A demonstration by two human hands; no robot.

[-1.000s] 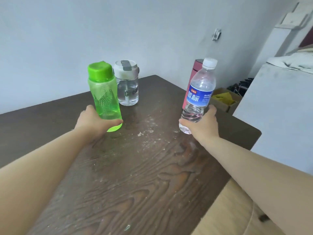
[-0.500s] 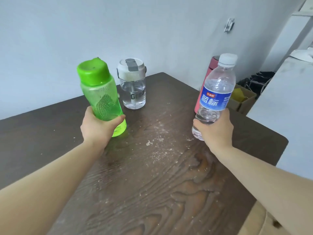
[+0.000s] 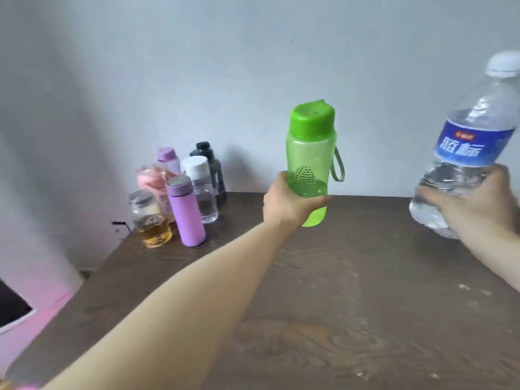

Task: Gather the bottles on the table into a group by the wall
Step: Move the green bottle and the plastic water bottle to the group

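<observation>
Six bottles [image 3: 180, 192] grouped by wall [image 3: 197, 66], table [image 3: 351, 305] otherwise bare.

The bottle [image 3: 311, 161] at twelve o'clock is translucent lime green with a dotted patch. At two o'clock, a clear water bottle [image 3: 467, 153] wears a blue label. The table [image 3: 351, 305] shows dark brown woodgrain.

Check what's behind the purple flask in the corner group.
Behind the purple flask: a clear bottle with white cap, a pink bottle, a lilac-capped bottle and a dark bottle. Their lower parts are mostly covered.
</observation>
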